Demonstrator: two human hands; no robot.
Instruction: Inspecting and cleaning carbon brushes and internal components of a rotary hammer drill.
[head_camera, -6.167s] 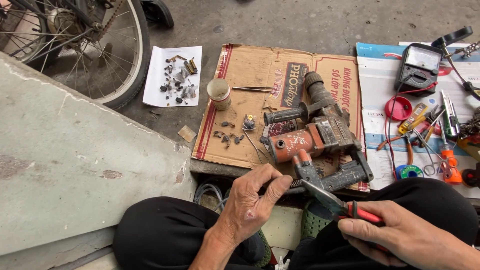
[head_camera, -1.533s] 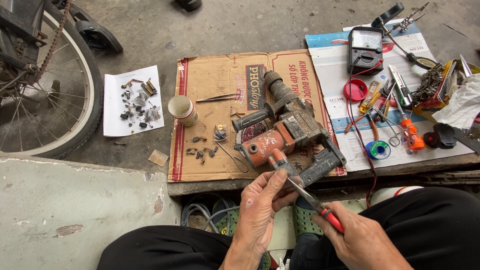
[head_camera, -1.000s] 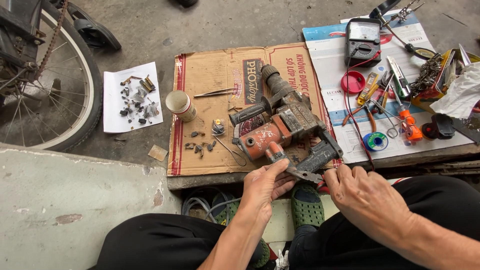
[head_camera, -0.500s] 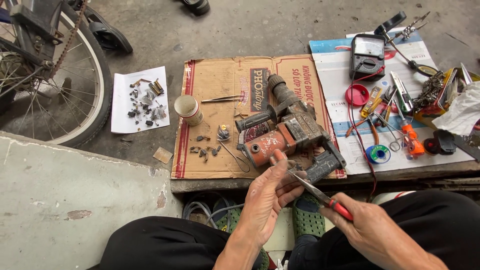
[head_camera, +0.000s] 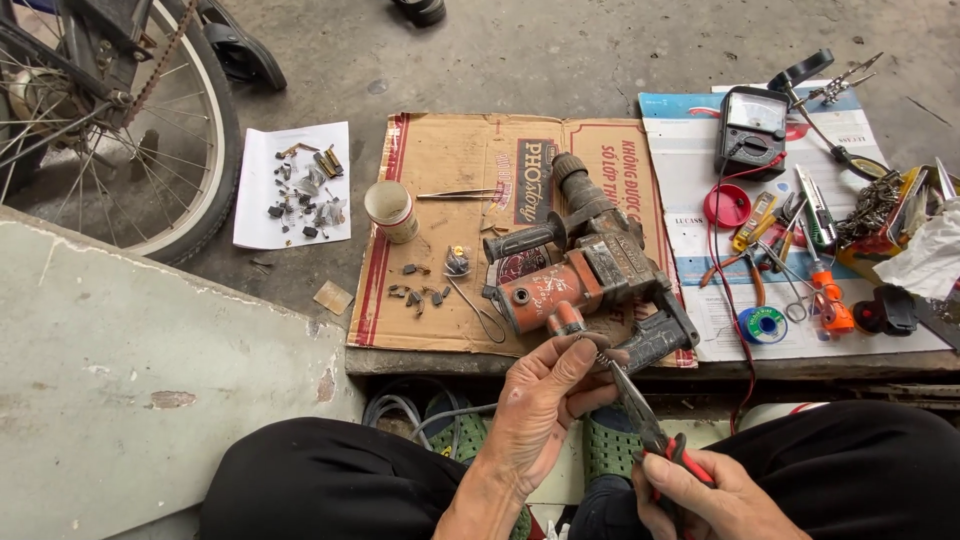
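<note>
Lower centre: small cylindrical part (head_camera: 566, 320) pinched in left hand (head_camera: 540, 405); red-handled pliers (head_camera: 640, 415) gripped by right hand (head_camera: 705, 495), tips at the part, just below rotary hammer (head_camera: 590, 275).

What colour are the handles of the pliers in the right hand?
Red and black handles on the long-nose pliers, gripped by the right hand; seen in the head view.

I am seeing a bicycle wheel (head_camera: 130, 130) standing at the top left, a white sheet (head_camera: 293, 185) with small metal bits lying beside the cardboard's (head_camera: 450, 160) left edge, and a meter (head_camera: 752, 130) sitting near the right.
</note>
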